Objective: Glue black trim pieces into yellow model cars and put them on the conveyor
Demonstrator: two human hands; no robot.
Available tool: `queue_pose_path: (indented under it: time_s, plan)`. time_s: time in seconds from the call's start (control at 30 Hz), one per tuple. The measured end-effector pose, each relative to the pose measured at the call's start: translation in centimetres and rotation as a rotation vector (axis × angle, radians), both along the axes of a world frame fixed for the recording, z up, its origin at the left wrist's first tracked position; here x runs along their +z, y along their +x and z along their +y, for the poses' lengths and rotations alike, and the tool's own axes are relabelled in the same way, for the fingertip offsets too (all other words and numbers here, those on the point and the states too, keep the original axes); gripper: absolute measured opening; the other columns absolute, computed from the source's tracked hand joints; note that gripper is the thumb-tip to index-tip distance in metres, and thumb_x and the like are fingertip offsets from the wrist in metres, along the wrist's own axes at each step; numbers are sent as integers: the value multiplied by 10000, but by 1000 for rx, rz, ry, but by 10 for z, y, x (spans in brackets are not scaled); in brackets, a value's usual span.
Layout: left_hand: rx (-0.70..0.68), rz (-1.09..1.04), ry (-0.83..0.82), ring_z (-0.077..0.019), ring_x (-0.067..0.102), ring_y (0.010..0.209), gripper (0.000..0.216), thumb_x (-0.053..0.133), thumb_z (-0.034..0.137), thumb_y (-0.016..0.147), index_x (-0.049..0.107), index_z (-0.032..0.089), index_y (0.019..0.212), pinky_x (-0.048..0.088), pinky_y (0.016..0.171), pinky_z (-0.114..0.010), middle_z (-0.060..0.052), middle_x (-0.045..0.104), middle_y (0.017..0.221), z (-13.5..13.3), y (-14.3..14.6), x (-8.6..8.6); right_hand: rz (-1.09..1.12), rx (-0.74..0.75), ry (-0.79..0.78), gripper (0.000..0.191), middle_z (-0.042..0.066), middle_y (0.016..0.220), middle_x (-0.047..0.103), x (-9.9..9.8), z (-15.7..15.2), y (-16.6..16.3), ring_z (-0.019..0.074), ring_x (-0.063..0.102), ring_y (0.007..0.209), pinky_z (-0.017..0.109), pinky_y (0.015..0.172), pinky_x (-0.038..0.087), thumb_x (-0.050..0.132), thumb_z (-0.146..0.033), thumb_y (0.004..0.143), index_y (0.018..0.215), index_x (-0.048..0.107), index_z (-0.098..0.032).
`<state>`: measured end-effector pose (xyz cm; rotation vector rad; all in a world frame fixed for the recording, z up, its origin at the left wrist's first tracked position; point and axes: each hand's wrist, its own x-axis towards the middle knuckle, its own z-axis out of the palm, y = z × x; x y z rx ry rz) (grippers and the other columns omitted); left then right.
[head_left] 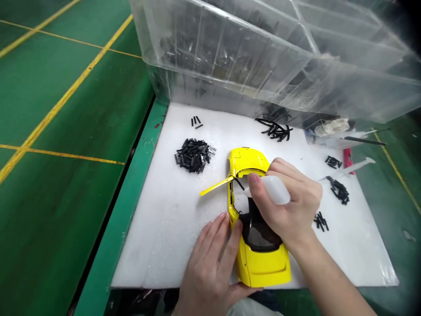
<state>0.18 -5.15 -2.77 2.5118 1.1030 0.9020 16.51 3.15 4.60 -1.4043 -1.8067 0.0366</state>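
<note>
A yellow model car [259, 259] lies on a white foam pad [171, 228], its left door swung open. My left hand [213, 267] rests against the car's left side, fingers stretched out and touching the body near the door. My right hand [289, 206] is closed round a small translucent squeeze bottle [274, 189]. The bottle's nozzle points into the open door gap over the cabin.
A heap of small black parts [194, 154] lies to the left of the car, with more black pieces [274, 129] behind it and others [338, 191] to the right. Clear plastic bins [263, 57] stand at the back. A syringe [348, 170] lies at the right.
</note>
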Motion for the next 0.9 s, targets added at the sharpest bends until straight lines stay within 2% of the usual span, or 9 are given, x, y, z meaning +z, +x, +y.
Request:
queue_pose_path:
  time_s: [0.27, 0.43, 0.63, 0.77, 0.9]
  plan:
    - [28, -25, -8, -298, 604, 1228, 757, 594, 628, 837, 535, 45, 1317, 519, 974, -411, -196, 669, 1259, 1, 2, 4, -75, 28, -34, 397, -50, 543, 288, -2, -2, -2, 102, 269, 525, 293, 513, 236, 618, -101, 834, 546, 364, -201]
    - [38, -51, -32, -287, 598, 1239, 705, 609, 583, 852, 545, 56, 1316, 501, 1008, -400, -185, 665, 1271, 1, 2, 5, -77, 30, -37, 413, -49, 543, 281, -2, -2, -2, 102, 263, 520, 304, 513, 229, 624, -91, 828, 549, 342, -206]
    - [40, -53, -24, -275, 600, 1237, 626, 604, 512, 875, 563, 53, 1299, 489, 1017, -388, -168, 669, 1272, 4, 3, 6, 4, -37, 13, 376, -42, 545, 314, -2, -11, 0, 107, 290, 526, 310, 509, 235, 605, -93, 844, 574, 369, -208]
    - [49, -58, -15, -276, 592, 1247, 577, 602, 443, 881, 561, 48, 1299, 493, 1004, -394, -170, 670, 1270, 2, 4, 5, -24, 15, -8, 382, -47, 562, 292, -2, -13, -1, 100, 278, 522, 297, 504, 231, 630, -72, 814, 572, 364, -203]
    - [45, -37, 0, -282, 600, 1233, 593, 599, 457, 876, 556, 41, 1296, 498, 991, -398, -178, 674, 1258, 2, 3, 3, -33, 45, -21, 413, -54, 574, 255, -2, -12, -2, 96, 244, 531, 289, 506, 210, 636, -48, 795, 571, 324, -202]
